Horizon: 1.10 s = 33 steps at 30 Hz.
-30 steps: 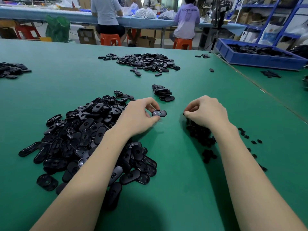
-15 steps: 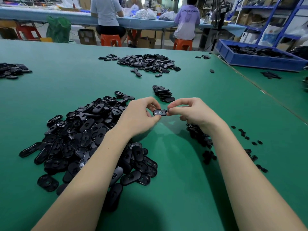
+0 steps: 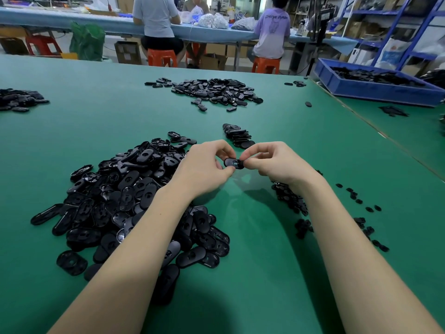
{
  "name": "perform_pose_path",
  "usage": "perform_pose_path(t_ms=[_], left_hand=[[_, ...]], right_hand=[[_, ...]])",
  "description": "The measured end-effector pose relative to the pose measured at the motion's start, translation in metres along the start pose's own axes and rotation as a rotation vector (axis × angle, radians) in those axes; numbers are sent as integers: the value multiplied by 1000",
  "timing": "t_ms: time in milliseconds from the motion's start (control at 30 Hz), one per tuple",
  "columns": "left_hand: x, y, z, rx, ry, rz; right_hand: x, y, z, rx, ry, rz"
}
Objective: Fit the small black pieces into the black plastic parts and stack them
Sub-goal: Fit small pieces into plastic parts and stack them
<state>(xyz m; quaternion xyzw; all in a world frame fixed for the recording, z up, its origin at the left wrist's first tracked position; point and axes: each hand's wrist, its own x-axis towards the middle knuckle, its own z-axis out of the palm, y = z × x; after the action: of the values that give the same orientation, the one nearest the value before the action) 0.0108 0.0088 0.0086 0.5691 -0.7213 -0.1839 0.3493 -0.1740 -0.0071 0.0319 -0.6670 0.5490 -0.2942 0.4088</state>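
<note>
Green matte surface [image 3: 72, 131] fills most of the view, w/ a second green surface butted against it on the right. Blue plastic bin [image 3: 375, 89] of black parts sits at the far right. Beyond the far edge, people sit on orange stools at a long blue bench.

Big heap of oval black plastic parts [image 3: 125, 201] lies on the left, partly under the left forearm. A flatter spread of similar black parts [image 3: 214, 91] sits far centre, and a smaller dark pile [image 3: 19, 100] at the far left edge. Short stack of finished black ovals [image 3: 237, 136] stands just beyond the hands, leaning a bit. Heap of small black pieces [image 3: 292, 201] lies under and beside the right wrist, w/ loose ones [image 3: 368, 227] scattered further right.

Left hand [image 3: 204, 167] is raised a little above the surface approx. centre frame, thumb and fingers pinched on the left end of one oval black plastic part [image 3: 233, 163]. Right hand [image 3: 274, 162] meets it from the other side, fingertips curled and pressing at the part's right end; whether a small piece sits under those fingertips can't be told. The part is held roughly level between both hands, its recessed face w/ a pale spot turned up toward the camera.
</note>
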Motion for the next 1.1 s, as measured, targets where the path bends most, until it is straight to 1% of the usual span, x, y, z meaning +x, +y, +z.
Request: perform_pose_path(t_ms=[100, 233, 533, 767, 967, 1100], left_hand=[[0, 2, -1, -26, -2, 9], [-2, 4, -1, -82, -8, -11], [-2, 5, -2, -126, -6, -33], [-3, 9, -2, -168, 10, -59], [-5, 10, -1, -199, -13, -82], [-4, 8, 2, -218, -12, -103]], right_hand=[[0, -1, 0, -33, 24, -14], [2, -2, 2, -5, 58, 7], [2, -3, 4, 11, 80, 26], [4, -2, 5, 15, 128, 55], [4, 1, 4, -10, 62, 59], [4, 3, 3, -41, 68, 43]])
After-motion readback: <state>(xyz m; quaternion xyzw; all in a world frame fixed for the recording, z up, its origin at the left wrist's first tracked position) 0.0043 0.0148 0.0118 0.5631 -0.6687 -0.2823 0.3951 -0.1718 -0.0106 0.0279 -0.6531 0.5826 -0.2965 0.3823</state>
